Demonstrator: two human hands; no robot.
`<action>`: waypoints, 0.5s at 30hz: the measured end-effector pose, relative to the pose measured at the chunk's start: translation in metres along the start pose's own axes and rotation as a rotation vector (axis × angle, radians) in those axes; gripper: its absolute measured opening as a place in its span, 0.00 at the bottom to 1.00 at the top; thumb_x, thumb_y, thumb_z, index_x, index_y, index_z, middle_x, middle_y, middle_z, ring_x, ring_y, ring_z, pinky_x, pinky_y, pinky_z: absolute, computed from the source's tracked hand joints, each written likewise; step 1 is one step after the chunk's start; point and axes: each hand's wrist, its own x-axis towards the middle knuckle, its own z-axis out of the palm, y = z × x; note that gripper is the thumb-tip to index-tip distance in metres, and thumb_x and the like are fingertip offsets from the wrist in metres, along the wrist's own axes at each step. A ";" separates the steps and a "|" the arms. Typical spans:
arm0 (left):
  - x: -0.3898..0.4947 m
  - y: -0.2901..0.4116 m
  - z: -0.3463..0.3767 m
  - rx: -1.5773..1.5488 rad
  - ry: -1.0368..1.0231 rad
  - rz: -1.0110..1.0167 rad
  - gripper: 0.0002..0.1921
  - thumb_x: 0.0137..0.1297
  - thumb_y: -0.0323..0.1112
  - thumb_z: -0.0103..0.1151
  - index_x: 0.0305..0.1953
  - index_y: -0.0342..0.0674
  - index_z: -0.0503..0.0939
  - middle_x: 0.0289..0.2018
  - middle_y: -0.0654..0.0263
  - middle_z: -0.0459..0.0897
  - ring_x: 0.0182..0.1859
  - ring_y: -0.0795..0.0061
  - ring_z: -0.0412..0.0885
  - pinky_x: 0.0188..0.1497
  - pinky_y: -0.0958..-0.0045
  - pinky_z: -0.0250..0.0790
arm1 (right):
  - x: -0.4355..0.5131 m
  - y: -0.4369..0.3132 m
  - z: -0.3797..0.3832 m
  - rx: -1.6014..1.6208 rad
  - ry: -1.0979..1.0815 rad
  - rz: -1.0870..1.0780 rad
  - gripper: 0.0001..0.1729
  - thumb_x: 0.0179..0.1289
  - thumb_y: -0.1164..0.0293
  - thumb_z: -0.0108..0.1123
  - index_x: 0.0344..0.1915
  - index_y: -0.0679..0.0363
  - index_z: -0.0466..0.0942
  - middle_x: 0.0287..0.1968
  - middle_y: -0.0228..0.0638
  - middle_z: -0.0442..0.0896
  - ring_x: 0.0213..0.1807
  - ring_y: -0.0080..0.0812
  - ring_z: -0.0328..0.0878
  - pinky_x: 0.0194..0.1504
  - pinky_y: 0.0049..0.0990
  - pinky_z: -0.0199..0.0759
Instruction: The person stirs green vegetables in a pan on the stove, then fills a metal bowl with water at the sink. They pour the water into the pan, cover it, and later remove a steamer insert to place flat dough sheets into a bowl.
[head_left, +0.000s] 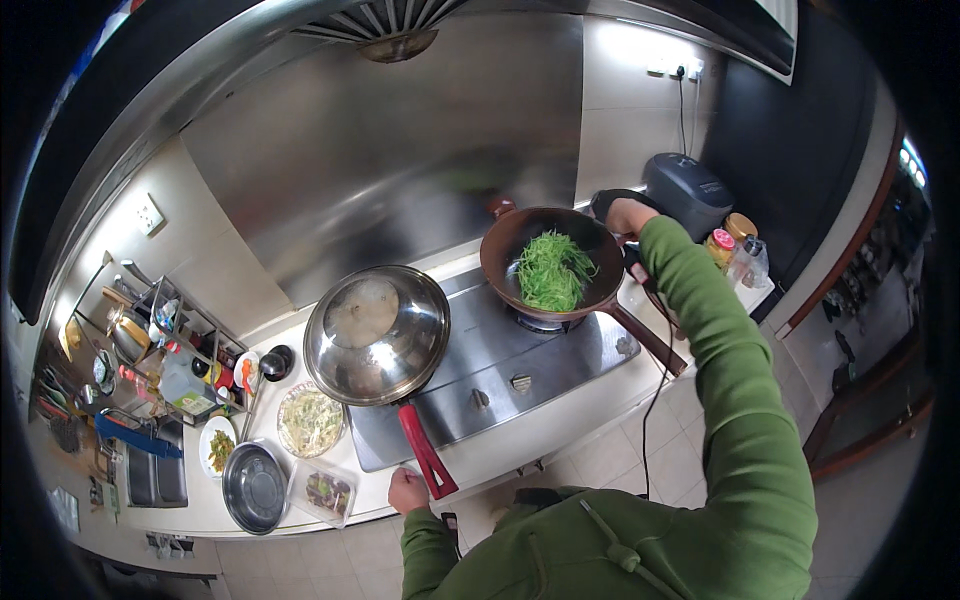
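Note:
My right hand reaches past the right rim of a brown wok, beside a dark object that I cannot identify. The sleeve and the bend of the wrist hide most of its fingers. Shredded green vegetable is heaped inside this wok, which sits over the right burner. Curled into a fist, my left hand rests at the counter's front edge, next to the red handle of a second pan. A domed metal lid with a steamed-up glass window covers that pan on the left side of the gas stove.
Left of the stove are a plate of pale shredded food, a dark metal bowl, a clear plastic box and a plate of cooked food. A bottle rack stands behind. Jars and a dark appliance are at right.

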 end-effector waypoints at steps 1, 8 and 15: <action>0.000 0.000 0.000 -0.017 0.007 0.015 0.04 0.48 0.31 0.51 0.19 0.46 0.76 0.21 0.59 0.79 0.25 0.53 0.77 0.28 0.59 0.68 | 0.006 -0.002 0.011 0.147 -0.024 -0.023 0.15 0.57 0.67 0.52 0.25 0.68 0.81 0.26 0.45 0.83 0.28 0.37 0.83 0.30 0.34 0.76; -0.001 0.001 -0.001 -0.040 0.028 0.028 0.04 0.48 0.30 0.52 0.20 0.46 0.76 0.21 0.60 0.79 0.25 0.54 0.77 0.27 0.60 0.68 | -0.083 -0.021 0.049 -0.499 0.046 -0.498 0.23 0.50 0.67 0.55 0.49 0.42 0.79 0.40 0.42 0.82 0.44 0.42 0.79 0.48 0.35 0.72; 0.001 -0.006 0.004 -0.006 -0.030 0.007 0.05 0.50 0.30 0.51 0.21 0.46 0.77 0.21 0.60 0.79 0.24 0.55 0.77 0.27 0.60 0.68 | -0.160 -0.014 0.017 -0.643 0.042 -0.389 0.17 0.52 0.68 0.54 0.42 0.46 0.82 0.37 0.41 0.83 0.42 0.41 0.80 0.43 0.37 0.74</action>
